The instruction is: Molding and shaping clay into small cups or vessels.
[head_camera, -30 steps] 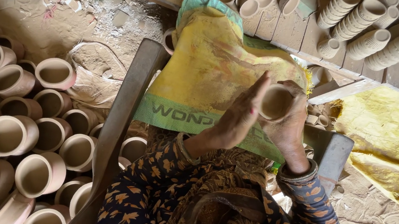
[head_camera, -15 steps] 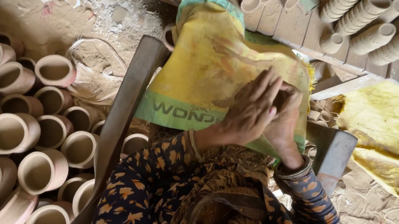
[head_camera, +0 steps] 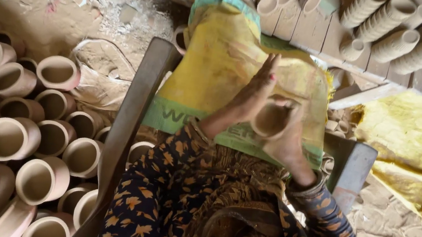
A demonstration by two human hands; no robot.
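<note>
One small clay cup (head_camera: 269,120) sits over the yellow sack (head_camera: 219,64) on the lap: the right hand (head_camera: 289,138) curls closed around it, the left hand (head_camera: 251,94) lies flat and open against its side. Left, roughly twenty larger clay pots (head_camera: 10,136) crowd the floor; beyond, five rows of stacked cups (head_camera: 397,26) lie on the wooden surface (head_camera: 297,25).

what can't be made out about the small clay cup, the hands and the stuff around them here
Head view only.
- Small unfired clay cup: its base and far side are hidden by the right hand.
- Left hand: its palm faces the cup and is unseen.
- Yellow woven sack: what lies under it is covered.
- Round clay pots: the pile is cut off by the left and bottom edges.
- Stacked clay cups: cut off by the top edge.
</note>
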